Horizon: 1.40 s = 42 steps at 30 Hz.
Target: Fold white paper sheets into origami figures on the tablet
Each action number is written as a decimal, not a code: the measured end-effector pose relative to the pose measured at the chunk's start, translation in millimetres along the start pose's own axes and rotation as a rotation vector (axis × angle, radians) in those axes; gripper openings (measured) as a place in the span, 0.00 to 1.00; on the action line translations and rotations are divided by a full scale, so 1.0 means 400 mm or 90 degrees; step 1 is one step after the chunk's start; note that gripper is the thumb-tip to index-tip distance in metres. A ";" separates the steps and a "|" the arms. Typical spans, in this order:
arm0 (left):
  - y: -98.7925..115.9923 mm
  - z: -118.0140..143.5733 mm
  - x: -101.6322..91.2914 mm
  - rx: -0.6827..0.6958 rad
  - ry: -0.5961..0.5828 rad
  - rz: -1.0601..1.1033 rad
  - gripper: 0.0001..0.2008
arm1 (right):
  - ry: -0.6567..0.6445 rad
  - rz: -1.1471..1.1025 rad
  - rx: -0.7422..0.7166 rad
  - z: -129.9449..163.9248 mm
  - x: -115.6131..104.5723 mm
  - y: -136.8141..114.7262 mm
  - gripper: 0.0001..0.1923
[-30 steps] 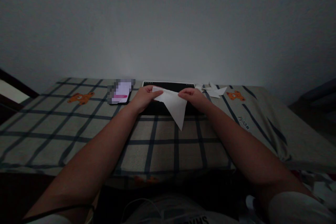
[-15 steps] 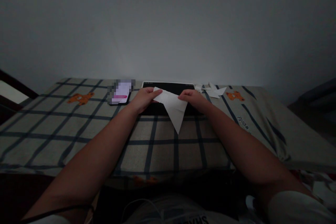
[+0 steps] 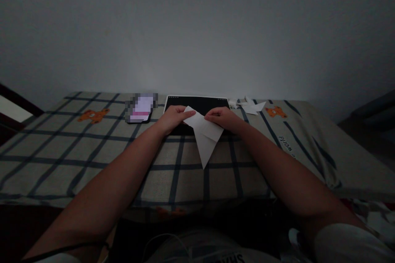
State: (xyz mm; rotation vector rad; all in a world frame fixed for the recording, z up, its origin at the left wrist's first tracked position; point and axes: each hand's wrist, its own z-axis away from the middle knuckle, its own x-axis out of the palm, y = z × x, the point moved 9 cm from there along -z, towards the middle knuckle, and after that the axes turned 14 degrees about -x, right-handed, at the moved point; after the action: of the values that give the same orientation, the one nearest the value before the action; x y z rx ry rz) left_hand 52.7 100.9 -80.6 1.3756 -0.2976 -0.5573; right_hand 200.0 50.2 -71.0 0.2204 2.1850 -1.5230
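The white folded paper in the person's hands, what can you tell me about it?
The white folded paper looks thin and plain, creased into a triangular shape whose sharp point aims toward the person. A layered flap crosses its upper part. The left hand and right hand pinch its top corners, above the black flat slab and the checked cloth.

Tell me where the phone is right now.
In the head view the phone lies on the checked cloth, left of the black tablet and just beyond the left hand.
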 end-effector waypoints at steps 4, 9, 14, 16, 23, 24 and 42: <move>-0.002 0.001 0.000 -0.012 0.000 0.010 0.15 | 0.001 0.010 -0.008 -0.003 -0.002 0.001 0.13; 0.003 0.006 -0.001 -0.003 0.016 -0.007 0.13 | -0.032 0.045 -0.050 -0.006 0.010 -0.017 0.14; 0.005 0.010 0.004 -0.004 0.013 -0.021 0.12 | -0.034 0.037 -0.056 -0.004 0.018 -0.024 0.14; 0.006 0.009 0.001 -0.001 0.022 -0.015 0.13 | -0.033 0.034 -0.051 -0.004 0.019 -0.024 0.13; 0.008 0.007 -0.031 0.025 0.089 0.044 0.13 | -0.036 0.007 -0.046 -0.003 0.026 -0.026 0.12; 0.007 0.006 -0.035 0.026 0.098 0.050 0.14 | -0.036 -0.001 -0.041 -0.003 0.026 -0.023 0.12; 0.017 0.006 -0.061 0.038 0.118 0.083 0.19 | 0.049 -0.003 -0.038 -0.012 -0.036 0.030 0.13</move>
State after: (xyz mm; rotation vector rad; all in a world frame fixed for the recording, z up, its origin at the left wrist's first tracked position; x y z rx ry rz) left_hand 32.6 112.6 -70.6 1.4436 -0.2523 -0.3126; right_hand 216.1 60.9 -73.3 0.2588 2.2874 -1.4725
